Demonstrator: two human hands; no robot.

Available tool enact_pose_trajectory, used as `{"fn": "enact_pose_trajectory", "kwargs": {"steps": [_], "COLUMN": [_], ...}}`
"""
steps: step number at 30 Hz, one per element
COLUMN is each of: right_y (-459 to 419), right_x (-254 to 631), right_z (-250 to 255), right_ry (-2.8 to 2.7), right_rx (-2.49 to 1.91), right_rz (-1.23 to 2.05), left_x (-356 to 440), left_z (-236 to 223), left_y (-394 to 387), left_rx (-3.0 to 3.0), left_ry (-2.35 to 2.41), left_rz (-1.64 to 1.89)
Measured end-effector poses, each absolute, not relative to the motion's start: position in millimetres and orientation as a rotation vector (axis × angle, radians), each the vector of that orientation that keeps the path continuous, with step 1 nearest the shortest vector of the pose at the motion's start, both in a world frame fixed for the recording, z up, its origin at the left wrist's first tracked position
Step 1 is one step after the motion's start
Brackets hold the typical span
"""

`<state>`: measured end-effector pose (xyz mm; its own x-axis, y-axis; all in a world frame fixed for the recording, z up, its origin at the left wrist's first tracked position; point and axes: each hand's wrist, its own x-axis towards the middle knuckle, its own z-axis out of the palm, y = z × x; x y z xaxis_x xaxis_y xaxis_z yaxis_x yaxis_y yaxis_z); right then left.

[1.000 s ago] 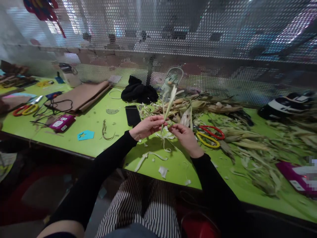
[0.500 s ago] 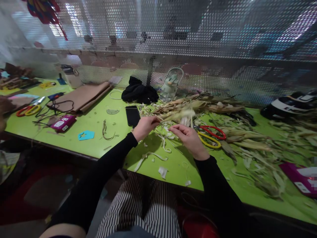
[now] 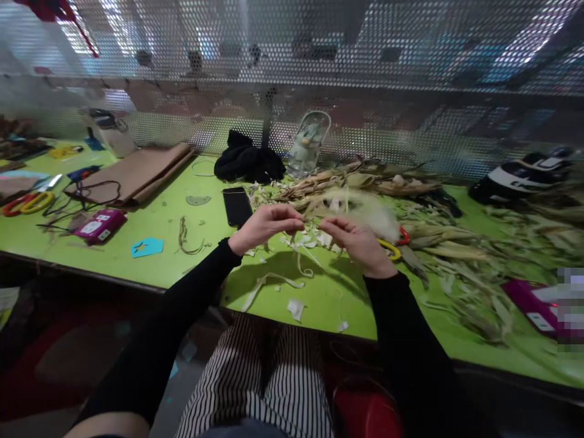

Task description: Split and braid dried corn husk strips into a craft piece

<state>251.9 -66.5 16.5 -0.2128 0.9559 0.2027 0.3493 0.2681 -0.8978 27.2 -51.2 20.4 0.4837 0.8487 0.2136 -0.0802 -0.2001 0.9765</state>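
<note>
Both my hands are raised over the green table (image 3: 150, 225), pinching a pale corn husk strip (image 3: 360, 210) that lies roughly level and is blurred by motion. My left hand (image 3: 264, 224) grips its left end with closed fingers. My right hand (image 3: 358, 240) pinches it a little to the right, and the husk fans out past that hand. Thin husk shreds (image 3: 274, 283) lie on the table below my hands.
A heap of dry corn husks (image 3: 410, 213) spreads across the right of the table, partly covering red and yellow scissors (image 3: 392, 248). A black phone (image 3: 237, 205), black cloth (image 3: 249, 163), clear bottle (image 3: 308, 143), brown paper (image 3: 137, 173) and magenta box (image 3: 95, 225) lie around.
The husk strip stood upright a second ago; it has swung down to the right and now lies level between my hands. My hands have stayed close together.
</note>
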Motion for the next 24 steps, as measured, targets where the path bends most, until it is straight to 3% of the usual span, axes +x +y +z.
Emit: {"fn": "enact_pose_trajectory", "kwargs": {"steps": [5,12,18,24], "right_y": [-70.6,-75.1,-78.3,-69.3], "right_x": [235.2,232.3,219.1,215.5], "right_z": [10.0,9.5,9.3,7.2], "right_ry": [-1.911,-1.785,-1.352,-1.195], "right_rx": [-1.175,-1.157,-0.93,-0.922], "right_rz": [0.924,0.78,1.212,1.275], "left_x": [36.5,33.9,46.9,48.9], "left_z": [7.1,5.3,6.7,13.9], "left_y": [-40.6,-33.2,-41.5,-51.3], "left_rx": [1.108,1.03,0.785,0.775], "left_ry": [0.76,0.769,0.639,0.653], "left_rz": [1.088,1.05,0.917,0.958]}}
